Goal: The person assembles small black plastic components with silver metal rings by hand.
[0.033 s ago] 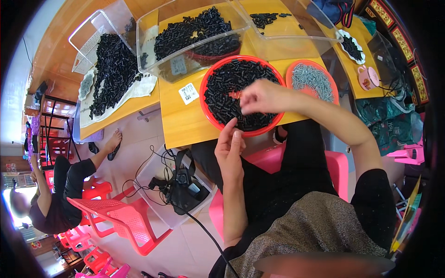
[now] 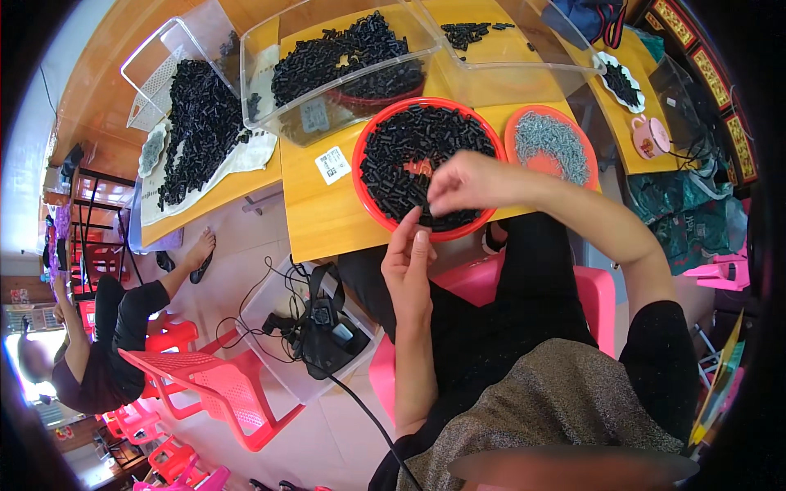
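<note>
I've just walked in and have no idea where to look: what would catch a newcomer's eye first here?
Probably the big red round tray heaped with small black pieces at the near edge of the yellow table, with the right hand over it and the left hand at its rim. To its right sits a smaller red dish of grey metal bits; behind it, a clear plastic tub holds more black pieces.

On the yellow wooden surface (image 2: 319, 217), the round red plastic tray of small black cylindrical parts (image 2: 426, 164) lies nearest the person. Just to its right sits the smaller red plastic dish of grey metal screws (image 2: 550, 146); behind it, the clear plastic bin of black parts (image 2: 340, 69).
</note>
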Motion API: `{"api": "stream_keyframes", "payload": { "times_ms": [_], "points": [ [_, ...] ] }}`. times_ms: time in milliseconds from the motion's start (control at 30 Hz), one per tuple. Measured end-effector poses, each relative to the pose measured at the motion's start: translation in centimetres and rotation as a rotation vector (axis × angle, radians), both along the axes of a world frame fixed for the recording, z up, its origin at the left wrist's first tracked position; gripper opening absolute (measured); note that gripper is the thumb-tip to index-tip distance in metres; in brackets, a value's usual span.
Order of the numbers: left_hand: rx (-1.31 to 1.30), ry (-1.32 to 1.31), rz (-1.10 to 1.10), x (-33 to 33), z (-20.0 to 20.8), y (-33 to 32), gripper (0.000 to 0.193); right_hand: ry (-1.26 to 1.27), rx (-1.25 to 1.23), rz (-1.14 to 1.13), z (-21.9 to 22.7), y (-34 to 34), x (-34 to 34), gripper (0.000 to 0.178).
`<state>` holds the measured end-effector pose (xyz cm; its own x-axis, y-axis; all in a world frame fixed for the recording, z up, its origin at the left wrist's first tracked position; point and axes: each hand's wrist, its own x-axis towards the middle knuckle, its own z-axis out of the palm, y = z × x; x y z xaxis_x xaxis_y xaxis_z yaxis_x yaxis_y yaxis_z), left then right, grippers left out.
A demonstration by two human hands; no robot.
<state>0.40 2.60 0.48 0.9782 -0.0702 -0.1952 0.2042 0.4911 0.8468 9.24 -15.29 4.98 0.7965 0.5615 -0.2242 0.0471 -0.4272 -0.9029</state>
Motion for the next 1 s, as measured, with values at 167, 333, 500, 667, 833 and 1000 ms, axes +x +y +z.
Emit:
{"api": "stream_keyframes", "payload": {
  "times_ms": [167, 333, 500, 667, 833, 1000],
  "points": [
    [0.130, -0.080, -0.068, -0.4, 0.1, -0.5, 0.022, 0.492, 0.147, -0.116, 0.9, -0.1, -3.9, 0.024],
    [-0.024, -0.026, -0.013, -0.5, -0.7, -0.1, 0.016, 0.059, 0.109, -0.127, 0.3, 0.6, -3.0, 0.022],
    [-0.139, 0.019, 0.056, 0.1, -0.7, 0.7, 0.023, -0.768, -0.121, -0.055, -2.7, 1.7, 1.0, 0.014],
    [-0.221, 0.066, 0.055, 0.1, -0.9, 0.9, 0.026, -0.921, -0.517, -0.110, -4.5, -0.4, 3.6, 0.010],
    [-0.230, 0.133, 0.068, 0.5, -1.3, 0.9, 0.027, -0.864, -0.547, -0.311, -2.7, -2.0, 3.6, 0.005],
    [-0.262, 0.147, 0.074, 0.5, -1.8, 0.8, 0.023, -0.814, -0.462, -0.279, -1.7, -1.9, 3.3, 0.005]
  ]
}}
